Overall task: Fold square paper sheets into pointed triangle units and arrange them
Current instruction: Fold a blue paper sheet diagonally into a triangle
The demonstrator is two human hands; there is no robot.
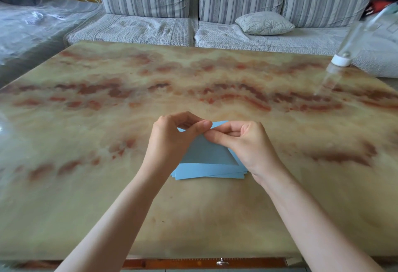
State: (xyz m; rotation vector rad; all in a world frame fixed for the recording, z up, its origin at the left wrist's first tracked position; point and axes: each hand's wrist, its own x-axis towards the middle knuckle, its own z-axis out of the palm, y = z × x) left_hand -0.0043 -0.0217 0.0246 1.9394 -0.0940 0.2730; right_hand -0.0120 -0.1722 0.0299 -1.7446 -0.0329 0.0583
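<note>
A small stack of light blue square paper sheets [206, 172] lies on the marble-patterned table [107, 164], near its front middle. Above the stack I hold one blue sheet [209, 152] lifted off the pile, its far edge raised. My left hand [172, 140] pinches that far edge between thumb and fingers. My right hand [247, 142] pinches the same edge right beside it, thumb pointing left. The two hands meet at the sheet's top. Their palms hide the side edges of the sheet and part of the stack.
A clear plastic bottle with a white cap [342, 58] stands cap-down at the table's far right edge. A striped sofa [193, 2] with a small cushion [265, 23] runs behind the table. A drawer knob [220, 262] shows below the front edge.
</note>
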